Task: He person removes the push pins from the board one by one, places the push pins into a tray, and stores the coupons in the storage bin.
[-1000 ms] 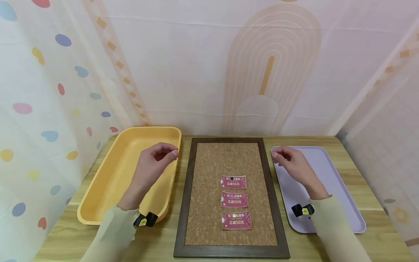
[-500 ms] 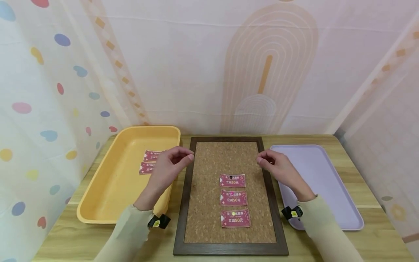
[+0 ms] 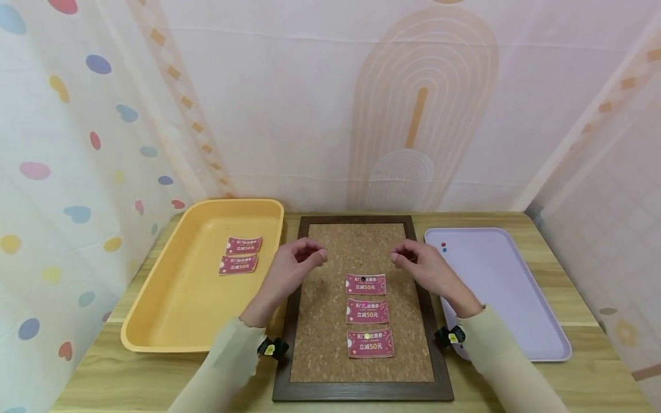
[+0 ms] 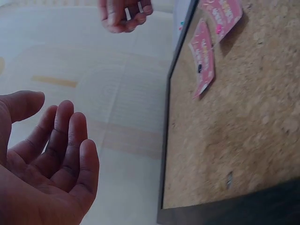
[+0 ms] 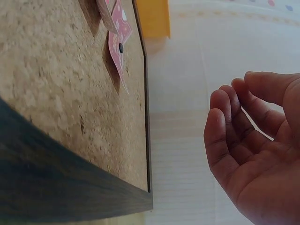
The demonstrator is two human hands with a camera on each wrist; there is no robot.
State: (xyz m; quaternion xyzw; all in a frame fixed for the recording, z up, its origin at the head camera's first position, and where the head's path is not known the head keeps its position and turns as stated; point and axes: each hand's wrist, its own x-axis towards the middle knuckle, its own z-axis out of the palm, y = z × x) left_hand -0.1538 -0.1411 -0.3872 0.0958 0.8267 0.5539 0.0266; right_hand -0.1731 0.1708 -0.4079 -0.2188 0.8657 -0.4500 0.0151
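Observation:
My left hand (image 3: 291,265) hovers over the left side of a framed cork board (image 3: 320,321), its fingers loosely bent. The left wrist view shows nothing between that thumb and fingers. Over the board's right side is my right hand (image 3: 427,268), also loosely curled and holding nothing in the right wrist view. Between and below the hands, three pink coupons are pinned in a column: the upper coupon (image 3: 365,287) with a black pushpin (image 3: 363,279), the middle coupon (image 3: 367,315) with a pink one, the lower coupon (image 3: 370,346) with a yellow one. Their ends curl up off the cork.
Left of the board stands a yellow tray (image 3: 170,310) with two more coupons (image 3: 244,246) inside. On the right lies a shallow lilac tray (image 3: 511,298), where a red pushpin (image 3: 443,245) and a blue pushpin (image 3: 444,250) sit near its upper-left corner. A patterned curtain hangs behind.
Both hands have moved inward from above the trays to above the board. The coupons in the yellow tray and the pushpins in the lilac tray have come into sight.

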